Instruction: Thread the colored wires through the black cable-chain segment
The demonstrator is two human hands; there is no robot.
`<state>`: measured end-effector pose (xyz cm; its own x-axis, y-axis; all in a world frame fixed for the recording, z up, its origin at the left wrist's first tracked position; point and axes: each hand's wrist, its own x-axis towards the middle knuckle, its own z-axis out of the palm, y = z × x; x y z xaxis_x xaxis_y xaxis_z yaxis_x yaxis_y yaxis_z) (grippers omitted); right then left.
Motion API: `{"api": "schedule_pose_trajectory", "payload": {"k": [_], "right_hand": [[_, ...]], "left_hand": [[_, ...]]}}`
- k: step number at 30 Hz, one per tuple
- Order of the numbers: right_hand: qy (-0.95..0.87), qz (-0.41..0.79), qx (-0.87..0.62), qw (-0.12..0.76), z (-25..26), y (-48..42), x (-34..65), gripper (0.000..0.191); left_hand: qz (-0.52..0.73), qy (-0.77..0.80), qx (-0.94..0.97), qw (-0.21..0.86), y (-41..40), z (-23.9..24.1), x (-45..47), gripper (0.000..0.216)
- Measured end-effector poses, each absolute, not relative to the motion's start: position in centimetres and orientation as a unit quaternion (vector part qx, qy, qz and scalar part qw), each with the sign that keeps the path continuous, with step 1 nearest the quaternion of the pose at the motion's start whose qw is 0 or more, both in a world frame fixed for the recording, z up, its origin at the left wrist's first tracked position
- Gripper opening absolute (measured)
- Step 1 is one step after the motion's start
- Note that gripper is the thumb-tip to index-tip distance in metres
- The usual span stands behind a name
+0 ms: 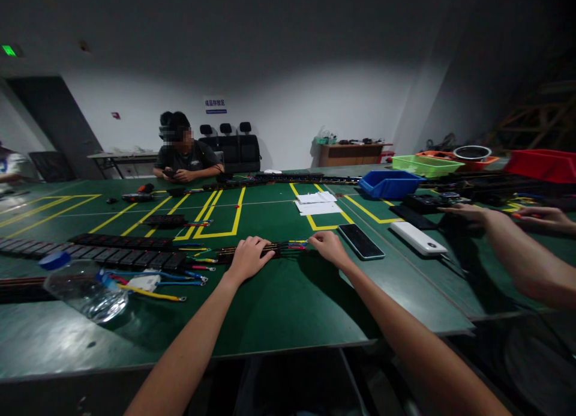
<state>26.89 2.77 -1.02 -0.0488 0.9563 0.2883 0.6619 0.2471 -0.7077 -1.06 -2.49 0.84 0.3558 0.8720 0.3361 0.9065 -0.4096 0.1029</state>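
- Head view: one wire bundle (275, 248), dark, with coloured wire ends (297, 246), lying mid-table on the green table (279, 320), near side, between the two hands.
- Left hand (249, 257): laid over the bundle, fingers slightly spread; whether they close around it cannot be told.
- Right hand (327, 247): thumb and fingertips drawn together, apparently pinching the tips of the wire ends; the phone (361, 242) lies just to its right.
- Progress, as judged: handling of the wire ends is under way and looks unfinished, the ends being loose and unjoined (any lugs on them are too small to make out).
- For comparison: black segmented strips (130, 257) at left, their coloured leads (168, 296) already fitted with ring lugs.
- Orientation: the bundle's long axis runs left to right, roughly along the near table edge; the wire ends point right, towards the right hand.
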Motion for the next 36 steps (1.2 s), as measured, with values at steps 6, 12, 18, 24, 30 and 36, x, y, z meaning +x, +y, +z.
{"api": "schedule_pose_trajectory", "payload": {"k": [6, 12, 18, 24, 30, 36], "right_hand": [[-0.659, 0.327, -0.478, 0.479, 0.0, 2.3, 26.5, 0.045], [-0.671, 0.346, -0.445, 0.481, 0.3, 1.8, 26.4, 0.048], [-0.699, 0.221, -0.526, 0.431, -1.0, 2.8, 26.8, 0.031], [-0.723, 0.162, -0.592, 0.317, -1.0, 2.5, 27.2, 0.024], [-0.734, 0.165, -0.595, 0.284, -0.6, 2.1, 27.0, 0.027], [-0.729, 0.168, -0.586, 0.312, -0.8, 2.3, 27.0, 0.027]], "left_hand": [[-0.174, -0.540, -0.822, 0.058, -2.6, 0.9, -1.0, 0.042], [-0.172, -0.542, -0.821, 0.047, -2.5, 0.8, -1.1, 0.043], [-0.175, -0.541, -0.822, 0.040, -2.5, 0.8, -1.1, 0.042], [-0.176, -0.540, -0.822, 0.039, -2.4, 0.7, -1.2, 0.043], [-0.174, -0.539, -0.823, 0.052, -2.4, 0.7, -1.2, 0.043], [-0.174, -0.539, -0.823, 0.048, -2.3, 0.6, -1.2, 0.043]]}}
